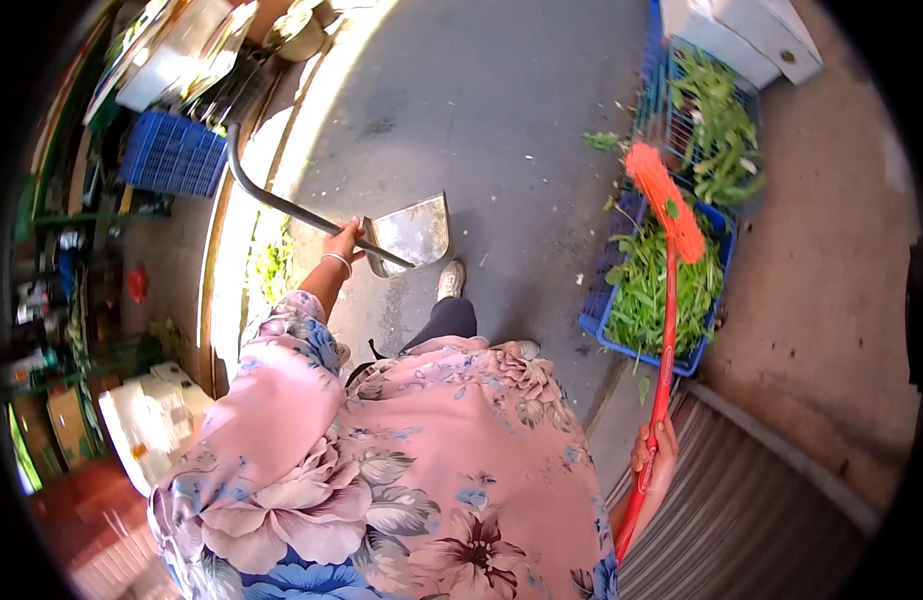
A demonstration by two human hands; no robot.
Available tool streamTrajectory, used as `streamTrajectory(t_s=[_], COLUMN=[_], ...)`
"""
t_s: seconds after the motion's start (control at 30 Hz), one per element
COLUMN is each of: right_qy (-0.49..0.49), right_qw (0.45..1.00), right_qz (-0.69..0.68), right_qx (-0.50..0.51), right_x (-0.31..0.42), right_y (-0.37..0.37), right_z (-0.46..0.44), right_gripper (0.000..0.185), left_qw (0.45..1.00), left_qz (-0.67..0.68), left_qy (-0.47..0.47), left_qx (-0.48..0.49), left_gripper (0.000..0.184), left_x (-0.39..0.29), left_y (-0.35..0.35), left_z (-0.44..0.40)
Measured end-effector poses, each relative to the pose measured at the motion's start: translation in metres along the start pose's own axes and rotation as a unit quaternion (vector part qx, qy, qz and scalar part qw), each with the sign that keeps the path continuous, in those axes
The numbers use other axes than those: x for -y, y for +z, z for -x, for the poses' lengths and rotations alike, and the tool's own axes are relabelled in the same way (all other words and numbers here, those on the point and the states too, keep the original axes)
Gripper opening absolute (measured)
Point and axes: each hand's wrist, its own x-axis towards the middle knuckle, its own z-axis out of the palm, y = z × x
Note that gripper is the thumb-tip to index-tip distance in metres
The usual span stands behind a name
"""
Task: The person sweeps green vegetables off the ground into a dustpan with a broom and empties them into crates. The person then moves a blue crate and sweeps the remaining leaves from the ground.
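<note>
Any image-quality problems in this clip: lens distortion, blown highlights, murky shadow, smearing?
Head view: wide-lens distortion, with black corners; sunlit strip at left burnt out, its detail lost; glare on the white box at lower left; shelves dark, small items there hard to make out; dustpan and broom read clearly.

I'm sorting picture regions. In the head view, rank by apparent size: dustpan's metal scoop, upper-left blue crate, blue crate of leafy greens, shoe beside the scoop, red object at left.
1. Blue crate of leafy greens
2. Upper-left blue crate
3. Metal scoop
4. Shoe and red object: too alike to rank
</note>
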Motion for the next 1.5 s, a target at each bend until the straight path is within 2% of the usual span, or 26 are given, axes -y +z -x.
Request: streamTrajectory(t_s=[0.07, 0.13, 0.23, 0.27, 0.33, 0.4, 0.43, 0.47, 0.5, 0.57, 0.67, 0.73, 0.77, 0.8, 0.87, 0.9, 0.93, 1.0, 1.03, 1.07, 1.1, 1.13, 1.17, 1.23, 1.33, 1.5], right_qy=[0.033, 0.074, 0.119, 0.156, 0.202, 0.214, 0.229, 0.268, 0.304, 0.292, 0.253, 0.427, 0.493, 0.496, 0.378, 0.355, 0.358, 0.284, 0.289, 0.291, 0.26, 0.234, 0.235, 0.186, 0.164, 0.139], right_qw=[0.998, 0.992, 0.975, 0.964, 0.929, 0.897, 0.884, 0.872, 0.859, 0.851, 0.828, 0.731, 0.72, 0.711, 0.67, 0.66, 0.651, 0.557, 0.527, 0.515, 0.471, 0.424, 0.411, 0.306, 0.195, 0.103], right_qz=[0.022, 0.065, 0.128, 0.152, 0.225, 0.286, 0.307, 0.3, 0.29, 0.318, 0.376, 0.402, 0.376, 0.387, 0.524, 0.55, 0.554, 0.66, 0.672, 0.68, 0.705, 0.725, 0.729, 0.763, 0.764, 0.746], right_qx=[0.04, 0.083, 0.139, 0.154, 0.215, 0.262, 0.269, 0.28, 0.292, 0.301, 0.331, 0.348, 0.314, 0.315, 0.366, 0.369, 0.375, 0.416, 0.433, 0.434, 0.462, 0.489, 0.495, 0.539, 0.593, 0.644], right_x=[0.0, -0.001, -0.032, -0.041, -0.065, -0.099, -0.117, -0.136, -0.153, -0.179, -0.195, -0.195, -0.199, -0.211, -0.242, -0.256, -0.269, -0.289, -0.299, -0.308, -0.322, -0.335, -0.35, -0.384, -0.452, -0.582], right_y=[0.028, 0.069, 0.138, 0.168, 0.237, 0.316, 0.351, 0.385, 0.427, 0.509, 0.566, 0.588, 0.599, 0.614, 0.635, 0.653, 0.674, 0.71, 0.736, 0.76, 0.787, 0.818, 0.849, 0.908, 0.977, 1.029], right_z=[-0.025, -0.057, -0.081, -0.099, -0.131, -0.141, -0.149, -0.163, -0.166, -0.146, -0.144, -0.171, -0.178, -0.179, -0.169, -0.165, -0.169, -0.177, -0.182, -0.183, -0.18, -0.178, -0.172, -0.161, -0.147, -0.095], right_gripper=[0.037, 0.037, 0.037, 0.038, 0.025, 0.026, 0.026, 0.03, 0.035, 0.035, 0.034, 0.033, 0.028, 0.028, 0.022, 0.013, 0.013, 0.015, 0.011, 0.011, 0.01, 0.009, 0.009, 0.008, 0.009, 0.009], left_qw=[0.998, 0.996, 0.986, 0.98, 0.972, 0.946, 0.911, 0.934, 0.91, 0.849, 0.831, 0.79, 0.76, 0.728, 0.665, 0.619, 0.572, 0.475, 0.463, 0.399, 0.33, 0.314, 0.29, 0.261, 0.213, 0.118], left_qz=[-0.011, -0.037, 0.012, 0.022, 0.039, 0.122, 0.173, 0.122, 0.183, 0.254, 0.27, 0.31, 0.322, 0.33, 0.345, 0.385, 0.405, 0.468, 0.468, 0.516, 0.567, 0.571, 0.566, 0.573, 0.588, 0.607], left_qy=[-0.032, -0.054, -0.055, -0.06, -0.122, -0.14, -0.168, -0.163, -0.195, -0.249, -0.26, -0.26, -0.257, -0.255, -0.278, -0.283, -0.307, -0.331, -0.34, -0.318, -0.288, -0.291, -0.294, -0.291, -0.313, -0.344], left_qx=[-0.05, -0.054, -0.156, -0.191, -0.195, -0.264, -0.334, -0.295, -0.316, -0.391, -0.411, -0.46, -0.503, -0.544, -0.602, -0.623, -0.644, -0.668, -0.671, -0.688, -0.698, -0.701, -0.713, -0.721, -0.715, -0.707], left_gripper=[0.029, 0.031, 0.032, 0.032, 0.033, 0.031, 0.031, 0.03, 0.03, 0.031, 0.033, 0.03, 0.027, 0.024, 0.022, 0.023, 0.023, 0.024, 0.024, 0.022, 0.021, 0.021, 0.02, 0.021, 0.022, 0.021], left_x=[0.014, 0.062, 0.124, 0.143, 0.167, 0.198, 0.207, 0.233, 0.232, 0.215, 0.244, 0.239, 0.239, 0.242, 0.272, 0.275, 0.265, 0.241, 0.244, 0.25, 0.255, 0.241, 0.226, 0.216, 0.207, 0.193], left_y=[-0.058, -0.117, -0.191, -0.212, -0.26, -0.299, -0.319, -0.346, -0.363, -0.389, -0.417, -0.428, -0.432, -0.434, -0.436, -0.437, -0.439, -0.438, -0.434, -0.429, -0.423, -0.417, -0.412, -0.4, -0.378, -0.332], left_z=[-0.009, -0.035, -0.016, -0.014, -0.009, -0.01, -0.007, -0.01, -0.005, 0.004, 0.001, 0.01, 0.013, 0.016, 0.019, 0.025, 0.031, 0.043, 0.047, 0.052, 0.049, 0.05, 0.054, 0.06, 0.059, 0.059])
